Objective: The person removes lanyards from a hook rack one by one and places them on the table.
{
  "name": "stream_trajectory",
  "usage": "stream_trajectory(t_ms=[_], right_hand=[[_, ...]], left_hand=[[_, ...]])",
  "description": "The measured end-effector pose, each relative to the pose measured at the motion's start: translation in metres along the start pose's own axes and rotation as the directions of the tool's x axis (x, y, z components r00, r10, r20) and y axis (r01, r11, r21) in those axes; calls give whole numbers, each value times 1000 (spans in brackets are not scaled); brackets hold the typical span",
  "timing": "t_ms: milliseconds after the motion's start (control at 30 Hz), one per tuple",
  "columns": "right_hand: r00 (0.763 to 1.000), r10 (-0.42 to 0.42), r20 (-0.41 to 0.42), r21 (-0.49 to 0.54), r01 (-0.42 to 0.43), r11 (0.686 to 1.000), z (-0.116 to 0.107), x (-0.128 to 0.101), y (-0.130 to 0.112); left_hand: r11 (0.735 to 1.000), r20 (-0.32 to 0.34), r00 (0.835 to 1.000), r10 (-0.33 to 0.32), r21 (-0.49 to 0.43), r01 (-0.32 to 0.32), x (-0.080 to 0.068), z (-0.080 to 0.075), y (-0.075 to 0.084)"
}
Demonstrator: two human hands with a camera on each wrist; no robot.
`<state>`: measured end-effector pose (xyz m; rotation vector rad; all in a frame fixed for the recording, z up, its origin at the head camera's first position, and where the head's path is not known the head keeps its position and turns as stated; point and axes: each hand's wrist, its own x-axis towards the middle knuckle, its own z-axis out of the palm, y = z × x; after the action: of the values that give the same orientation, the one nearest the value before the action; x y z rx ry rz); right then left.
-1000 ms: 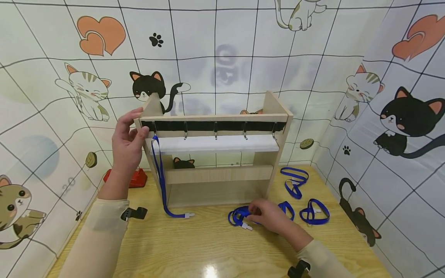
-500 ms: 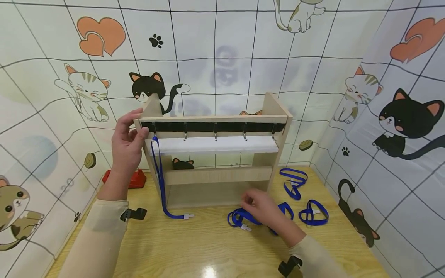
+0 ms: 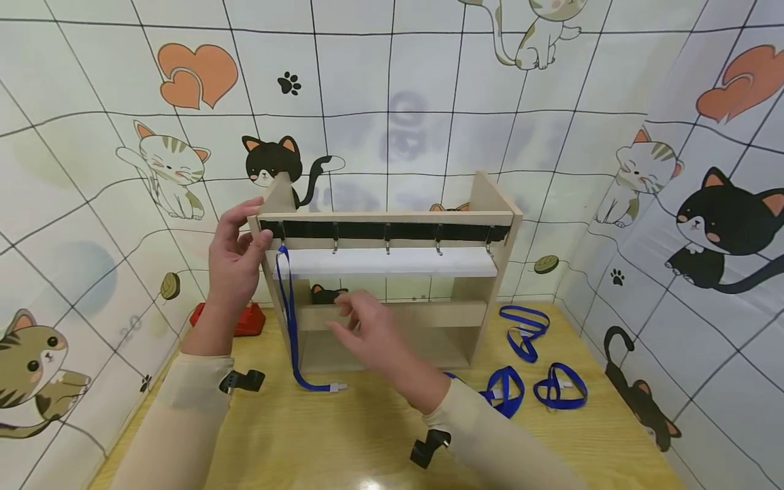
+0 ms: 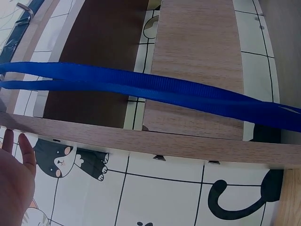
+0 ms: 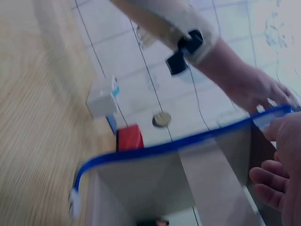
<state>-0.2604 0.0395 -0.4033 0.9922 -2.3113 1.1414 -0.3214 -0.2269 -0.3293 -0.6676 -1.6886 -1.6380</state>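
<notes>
My left hand (image 3: pixel 235 265) holds the upper left side of a pale wooden rack (image 3: pixel 422 314), thumb at the front edge and fingers round the outer side. A blue lanyard (image 3: pixel 293 327) hangs from the leftmost hook, its white clip (image 3: pixel 337 387) lying on the table. My right hand (image 3: pixel 373 333) is in front of the rack's middle board, right of that lanyard, fingers loosely bent with nothing in them. In the left wrist view the lanyard (image 4: pixel 155 84) crosses the rack. The right wrist view is blurred; the lanyard (image 5: pixel 164 146) shows there past the fingers.
Several metal hooks (image 3: pixel 388 247) line the rack's black strip. Blue lanyards (image 3: pixel 525 333) lie right of it; others (image 3: pixel 560 401) are nearer, one mostly hidden under my right forearm. A red object (image 3: pixel 250 321) stands behind my left arm. A white box (image 5: pixel 101 101) shows in the right wrist view.
My right hand has left the lanyard pile and moved left and up, in front of the rack. My left hand stays on the rack. The head view has shifted slightly.
</notes>
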Motion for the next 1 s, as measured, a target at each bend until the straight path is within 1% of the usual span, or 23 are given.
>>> stream_trajectory(t_ms=[100, 200, 267, 433, 533, 667, 767, 867, 1000], right_hand=[[999, 36, 30, -2, -36, 999, 19, 14, -13], [996, 75, 48, -45, -73, 996, 36, 25, -21], [994, 101, 45, -74, -98, 992, 46, 31, -24], [982, 188, 23, -42, -187, 981, 64, 39, -30], [976, 218, 5, -75, -217, 973, 70, 42, -33], [983, 178, -34, -155, -181, 971, 76, 47, -36], [988, 141, -64, -183, -151, 971, 82, 49, -35], [987, 132, -90, -157, -145, 977, 86, 49, -32], [986, 115, -124, -76, -125, 989, 87, 47, -29]], left_hand=[[1000, 0, 1000, 7, -5, -7, -2, -1, -2], [1000, 2, 1000, 16, -2, -16, -1, -1, -3], [1000, 5, 1000, 19, 5, -19, 0, -1, -4], [1000, 2, 1000, 17, 21, -17, 1, -1, -5], [999, -2, 1000, 20, 28, -20, 0, -2, -7], [999, -6, 1000, 28, 34, -28, 1, -3, -9], [999, -9, 999, 33, 32, -33, 1, -3, -9], [999, -5, 999, 34, 24, -34, 1, -2, -8], [999, -1, 1000, 29, 26, -29, 0, -2, -7]])
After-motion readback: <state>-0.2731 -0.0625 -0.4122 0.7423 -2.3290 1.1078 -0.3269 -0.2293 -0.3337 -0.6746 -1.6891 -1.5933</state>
